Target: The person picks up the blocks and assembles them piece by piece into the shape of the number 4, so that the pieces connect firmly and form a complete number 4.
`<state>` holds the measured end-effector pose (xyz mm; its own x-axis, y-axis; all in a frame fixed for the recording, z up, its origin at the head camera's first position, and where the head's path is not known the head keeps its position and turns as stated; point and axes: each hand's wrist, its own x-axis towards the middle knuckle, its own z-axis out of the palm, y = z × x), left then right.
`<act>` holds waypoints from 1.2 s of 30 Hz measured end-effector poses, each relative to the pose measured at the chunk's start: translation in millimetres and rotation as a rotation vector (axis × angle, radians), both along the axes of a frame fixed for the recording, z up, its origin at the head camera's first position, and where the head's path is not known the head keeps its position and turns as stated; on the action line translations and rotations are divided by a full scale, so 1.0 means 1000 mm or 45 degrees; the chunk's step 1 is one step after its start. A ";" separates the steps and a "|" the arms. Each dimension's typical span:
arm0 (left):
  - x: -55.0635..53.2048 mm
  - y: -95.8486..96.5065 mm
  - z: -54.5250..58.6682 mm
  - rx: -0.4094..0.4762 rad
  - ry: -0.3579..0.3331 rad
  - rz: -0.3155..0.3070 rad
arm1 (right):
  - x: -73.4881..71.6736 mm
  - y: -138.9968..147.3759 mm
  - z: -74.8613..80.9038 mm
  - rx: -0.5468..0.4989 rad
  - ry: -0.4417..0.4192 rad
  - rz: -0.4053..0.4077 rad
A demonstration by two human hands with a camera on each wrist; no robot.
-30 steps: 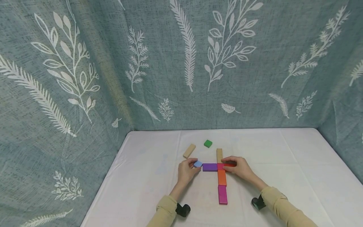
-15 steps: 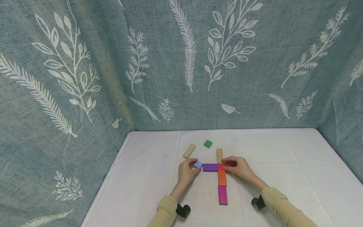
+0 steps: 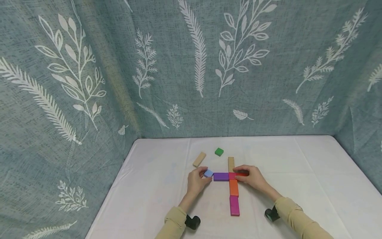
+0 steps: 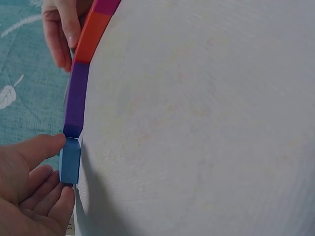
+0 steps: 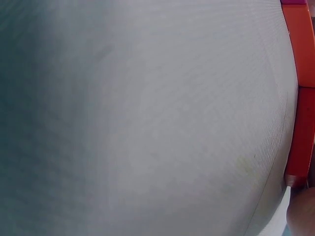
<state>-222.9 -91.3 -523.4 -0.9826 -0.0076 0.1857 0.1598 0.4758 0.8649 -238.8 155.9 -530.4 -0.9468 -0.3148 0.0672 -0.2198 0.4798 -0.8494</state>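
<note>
My left hand (image 3: 196,182) pinches a small light-blue block (image 3: 208,173) between thumb and fingers. In the left wrist view that block (image 4: 70,162) lies against the end of a purple block (image 4: 76,101). Over a red block (image 3: 242,174) is my right hand (image 3: 252,176), thumb and forefinger on either side of it; the hand partly hides it. Between purple and red sits a pinkish-red square piece (image 3: 231,176). An orange block (image 3: 234,188) and a magenta block (image 3: 234,205) run toward me, and a plain wooden block (image 3: 231,163) extends away, forming a cross.
Behind my left hand lies a loose plain wooden block (image 3: 199,159), set at a slant. A small green block (image 3: 219,152) rests farther back. Everything stands on a white-covered table (image 3: 298,179), with a patterned blue-green curtain (image 3: 268,109) behind and at the sides.
</note>
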 end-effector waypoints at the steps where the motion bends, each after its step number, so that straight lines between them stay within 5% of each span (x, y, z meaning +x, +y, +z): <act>1: 0.000 0.000 0.000 -0.005 0.005 0.001 | 0.000 0.000 0.000 -0.001 0.000 0.000; 9: -0.001 -0.001 0.004 0.001 0.010 0.028 | -0.001 0.000 0.000 0.000 -0.008 -0.004; 17: -0.003 0.000 0.020 0.055 0.054 0.032 | -0.001 0.000 -0.001 -0.012 -0.024 -0.008; 24: -0.007 -0.009 0.031 0.103 0.283 -0.003 | -0.001 0.001 0.000 -0.008 -0.014 -0.006; 36: -0.020 -0.019 0.065 0.204 0.094 0.143 | -0.002 0.000 -0.001 -0.006 0.019 -0.005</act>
